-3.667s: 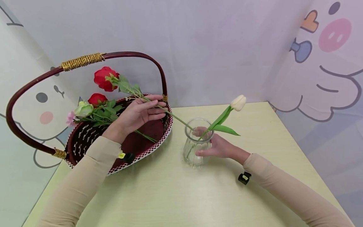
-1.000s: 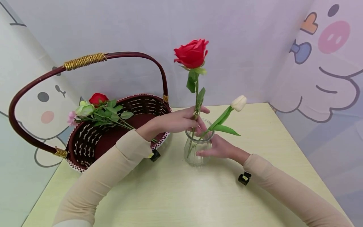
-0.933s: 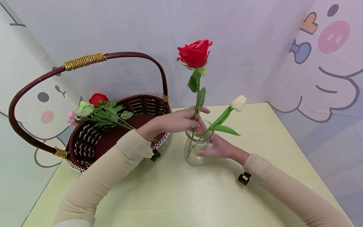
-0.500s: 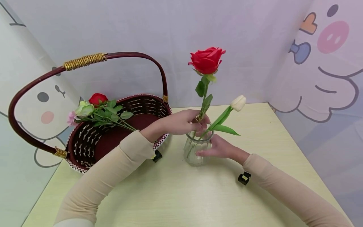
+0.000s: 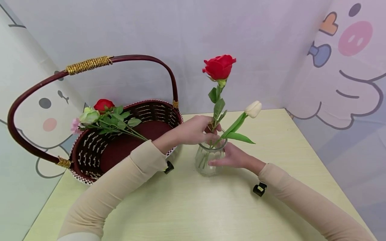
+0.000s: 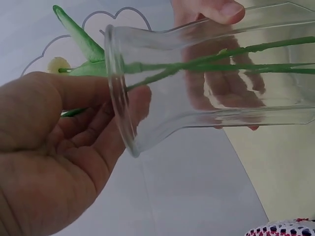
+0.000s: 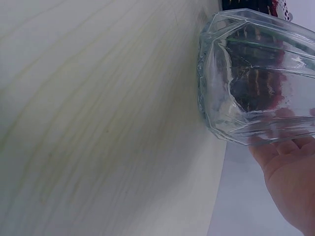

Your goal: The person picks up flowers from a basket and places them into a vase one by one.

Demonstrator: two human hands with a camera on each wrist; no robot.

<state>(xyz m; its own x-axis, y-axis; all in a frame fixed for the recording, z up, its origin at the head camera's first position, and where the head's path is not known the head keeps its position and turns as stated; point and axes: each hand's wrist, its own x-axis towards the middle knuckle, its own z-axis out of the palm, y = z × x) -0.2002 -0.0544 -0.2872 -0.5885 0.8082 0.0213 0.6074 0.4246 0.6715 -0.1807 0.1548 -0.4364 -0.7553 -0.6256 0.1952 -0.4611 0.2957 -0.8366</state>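
A red rose (image 5: 219, 67) stands nearly upright, its stem running down into a clear glass vase (image 5: 208, 162). My left hand (image 5: 196, 131) pinches that stem at the vase's mouth; in the left wrist view, fingertips reach inside the rim (image 6: 118, 93). My right hand (image 5: 233, 156) grips the vase from the right side, thumb in front and fingers behind the glass. A white tulip (image 5: 253, 109) leans to the right out of the same vase. Crossing green stems (image 6: 236, 51) show through the glass in the left wrist view.
On the left stands a dark woven basket (image 5: 120, 157) with a tall arched handle (image 5: 144, 57). Another red rose (image 5: 104, 105), a pale green flower (image 5: 89, 115) and a pink flower (image 5: 75, 125) lie across it. A printed cloth backdrop borders the pale table (image 5: 193, 207).
The rose, earlier slanting over the basket with its stem end at the vase, has been swung upright and lowered into it by my left hand. My right hand has stayed on the vase.
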